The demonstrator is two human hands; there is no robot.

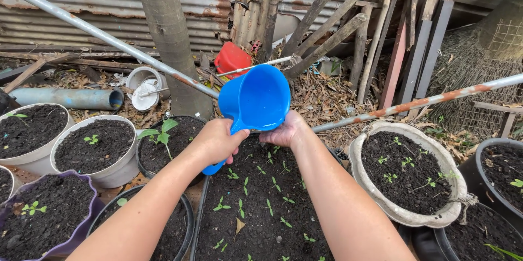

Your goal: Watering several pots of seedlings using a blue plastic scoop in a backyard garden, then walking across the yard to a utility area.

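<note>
A blue plastic dipper point(256, 99) was held over a black seedling tray point(261, 223), near its far end. The left hand point(215, 141) was clamped around the dipper's handle, fingers wrapped fully. The right hand point(284, 130) was cupped under the bowl's lower rim, fingers hidden behind it, so whether it gripped or merely steadied could not be told. The bowl was tilted with its mouth turned toward the camera; no water could be made out inside or falling.

Small green seedlings point(256, 195) were scattered through the dark soil below the hands. Other filled pots stood around: a pale round pot point(406, 215) at the right, a white pot point(117, 171) and a purple one point(81, 228) at the left. A rusted metal pipe point(425, 100) ran behind the hands.

Judgement: the pour would be best kept low and slow, broken over the cupped right hand, so that the thin stems were not flattened or the soil washed out. The handle grip was best kept firm, the tilt increased by small degrees, and the stream moved across the tray rather than left on one spot.
</note>
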